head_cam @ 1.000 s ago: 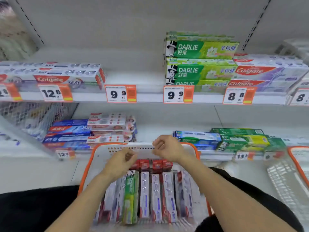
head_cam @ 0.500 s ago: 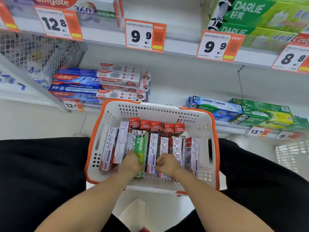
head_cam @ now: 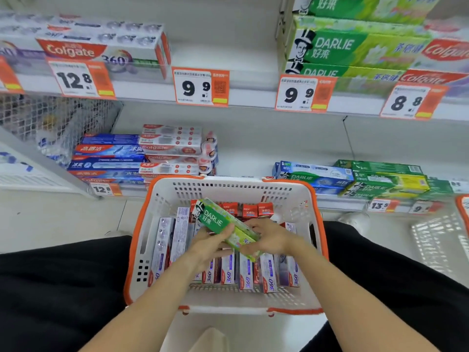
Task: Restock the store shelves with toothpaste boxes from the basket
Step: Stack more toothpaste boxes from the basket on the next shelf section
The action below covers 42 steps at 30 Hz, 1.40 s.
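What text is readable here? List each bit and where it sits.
"DARLIE": green box held by left hand and right hand.
"360": boxes in the basket.
"Colgate 360": upper-shelf box.
"12.8", "9.9", "9.9", "8.8": upper price tags.
"13.5": lower tag.
Fine print is blurred.

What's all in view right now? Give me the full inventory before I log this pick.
Basket: one, white with orange rim, between the knees.
Green Darlie box: one, held tilted above the basket.
360 boxes: several, white-purple, lying in the basket.
Red-ended boxes: several, at the basket's far end.
Upper-shelf Darlie stack: green, upper right.
Colgate 360 boxes: white, upper left.
Price tags: orange-white, on shelf edges.
Lower-shelf boxes: blue and white left, green right.
Left hand: grips the box.
Right hand: grips the box.
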Motion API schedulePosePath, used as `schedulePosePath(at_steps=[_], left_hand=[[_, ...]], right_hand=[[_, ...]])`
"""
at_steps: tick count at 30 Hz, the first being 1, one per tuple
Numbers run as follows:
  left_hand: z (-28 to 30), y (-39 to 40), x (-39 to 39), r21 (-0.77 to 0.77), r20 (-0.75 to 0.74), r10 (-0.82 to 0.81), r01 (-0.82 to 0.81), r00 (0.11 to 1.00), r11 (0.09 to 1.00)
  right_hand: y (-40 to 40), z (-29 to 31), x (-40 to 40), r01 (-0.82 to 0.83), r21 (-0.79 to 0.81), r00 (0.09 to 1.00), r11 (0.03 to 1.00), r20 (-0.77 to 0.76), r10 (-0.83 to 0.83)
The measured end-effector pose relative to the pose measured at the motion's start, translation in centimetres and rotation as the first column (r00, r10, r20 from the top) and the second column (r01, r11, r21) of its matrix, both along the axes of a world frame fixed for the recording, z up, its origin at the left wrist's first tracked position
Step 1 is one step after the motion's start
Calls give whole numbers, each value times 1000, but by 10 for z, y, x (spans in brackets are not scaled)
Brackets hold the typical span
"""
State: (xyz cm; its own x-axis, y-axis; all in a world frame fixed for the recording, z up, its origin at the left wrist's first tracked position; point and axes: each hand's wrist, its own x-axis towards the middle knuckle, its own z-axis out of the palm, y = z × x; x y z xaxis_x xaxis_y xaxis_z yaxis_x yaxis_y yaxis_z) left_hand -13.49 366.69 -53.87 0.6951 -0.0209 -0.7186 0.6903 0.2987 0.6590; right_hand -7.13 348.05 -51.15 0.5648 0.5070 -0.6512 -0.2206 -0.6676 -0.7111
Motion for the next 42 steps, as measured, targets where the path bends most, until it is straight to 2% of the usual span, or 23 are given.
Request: schedulePosePath(at_steps=[3,5,7,9,11,13,15,18,20,22,24,29,32,35,37,42], left_hand=[[15,16,17,-4,118,127,-128,985,992],[26,24,30,-45,172,181,-176,968,983],[42,23,42,-56,240,137,-127,961,990],[61,18,50,-28,305,81,-76,949,997],[85,8,56,28,368,81,-98,926,995],[116,-4,62,146,480,71,-159,874,977],[150,-17,72,245,605,37,-230,795,942],[196,-28,95,320,754,-60,-287,654,903],[221,-32,116,352,817,-117,-328,565,877],[246,-39,137,376,857,-164,-377,488,846],[268,-48,156,434,868,-242,-428,433,792],[286,-65,195,505,860,-347,-533,374,679],[283,-68,215,562,827,-399,-561,396,608],[274,-72,223,613,790,-439,-557,428,561],[269,-76,223,620,784,-451,-509,425,597],[266,-82,224,619,764,-433,-353,479,702]], right_hand=[[-28,49,35,-117,-37,990,992,-81,114],[-47,84,57,-184,-128,983,975,-2,185],[-66,121,74,-177,-208,972,962,114,204],[-84,157,82,-60,-169,970,984,224,98],[-102,179,84,159,-32,938,987,317,-141],[-113,190,82,329,153,871,932,332,-361],[-116,198,83,472,312,759,824,332,-560],[-107,217,85,567,567,496,598,344,-797],[-103,228,90,503,722,335,475,344,-877],[-98,242,96,411,833,216,370,305,-927],[-97,252,109,349,879,111,326,306,-945],[-104,266,147,344,872,-29,347,380,-925],[-106,262,165,388,814,-82,432,498,-863],[-109,253,173,470,664,-12,582,664,-748],[-112,254,173,478,572,47,666,741,-670],[-118,264,175,448,387,163,806,851,-499]])
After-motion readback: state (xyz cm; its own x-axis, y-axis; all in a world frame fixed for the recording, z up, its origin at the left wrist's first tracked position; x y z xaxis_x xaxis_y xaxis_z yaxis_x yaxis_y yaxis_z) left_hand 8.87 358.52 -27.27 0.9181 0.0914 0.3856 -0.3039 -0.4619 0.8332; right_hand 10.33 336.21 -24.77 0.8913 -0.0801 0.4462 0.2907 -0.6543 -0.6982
